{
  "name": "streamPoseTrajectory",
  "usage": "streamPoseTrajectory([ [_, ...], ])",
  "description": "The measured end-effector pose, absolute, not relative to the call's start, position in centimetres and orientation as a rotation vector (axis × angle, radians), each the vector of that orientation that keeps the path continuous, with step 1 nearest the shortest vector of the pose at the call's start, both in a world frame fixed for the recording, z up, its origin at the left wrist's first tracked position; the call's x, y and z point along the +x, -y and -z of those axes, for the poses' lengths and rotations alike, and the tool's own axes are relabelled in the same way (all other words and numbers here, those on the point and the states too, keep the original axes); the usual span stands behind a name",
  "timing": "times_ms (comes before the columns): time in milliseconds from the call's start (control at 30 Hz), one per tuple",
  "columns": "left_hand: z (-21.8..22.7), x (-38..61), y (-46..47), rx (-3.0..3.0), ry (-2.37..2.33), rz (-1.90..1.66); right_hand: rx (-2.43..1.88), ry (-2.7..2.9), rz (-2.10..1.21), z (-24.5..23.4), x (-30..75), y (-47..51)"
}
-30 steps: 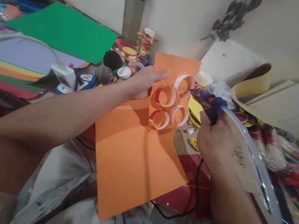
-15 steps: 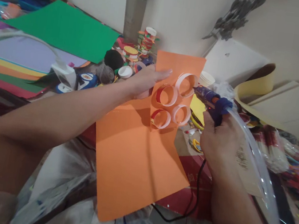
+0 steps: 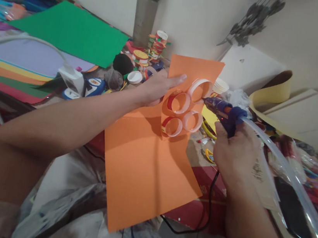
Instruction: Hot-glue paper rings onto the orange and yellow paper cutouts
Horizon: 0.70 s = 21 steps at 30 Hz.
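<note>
Four short white-and-red rings [image 3: 187, 103] stand on an orange panel [image 3: 184, 68] just right of the frame's centre, its face tilted toward us. Over the last second we have brought the panel slightly rightward in the frame, and the nozzle [image 3: 205, 100] of our blue glue gun [image 3: 223, 110] has gone from the right side of the upper-right ring [image 3: 194, 85] to its lower right edge; we judge that we are working glue around that ring's foot. Our left hand [image 3: 157, 87] pinches the panel's left edge, thumb along the front, other fingers hidden behind. Our right hand [image 3: 235, 146] is wrapped round the glue gun; we cannot tell how its index finger sits. Farther out, we see a clear glue stick [image 3: 272, 146] trailing toward the lower right, a larger orange sheet [image 3: 150, 184] at lower centre, a grey bottle [image 3: 146, 14] at the top and a green sheet [image 3: 73, 31] at upper left.
</note>
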<state>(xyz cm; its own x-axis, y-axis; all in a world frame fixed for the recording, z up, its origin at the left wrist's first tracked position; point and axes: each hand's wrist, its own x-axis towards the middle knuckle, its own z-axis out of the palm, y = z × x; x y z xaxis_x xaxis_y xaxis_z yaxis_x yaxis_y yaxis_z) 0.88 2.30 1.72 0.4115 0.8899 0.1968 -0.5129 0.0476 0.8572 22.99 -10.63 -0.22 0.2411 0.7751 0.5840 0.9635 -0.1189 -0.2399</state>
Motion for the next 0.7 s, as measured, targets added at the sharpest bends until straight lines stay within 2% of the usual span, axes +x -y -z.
streamPoseTrajectory([
  [200,-1.1,0.8,-3.0,1.06,-0.425,-1.147,-1.934,1.577,0.312,-1.2,22.1,11.0],
  [433,-0.5,0.3,-4.3,1.082,-0.444,-1.13,-1.826,1.467,-0.011,-2.0,22.2,10.9],
  [533,-0.2,0.1,-4.9,1.119,-0.445,-1.128,-1.803,1.437,0.023,-1.9,22.7,10.6],
  [700,-0.1,0.1,-4.9,1.183,-0.424,-1.149,-1.76,1.48,0.269,-1.6,23.2,10.4],
])
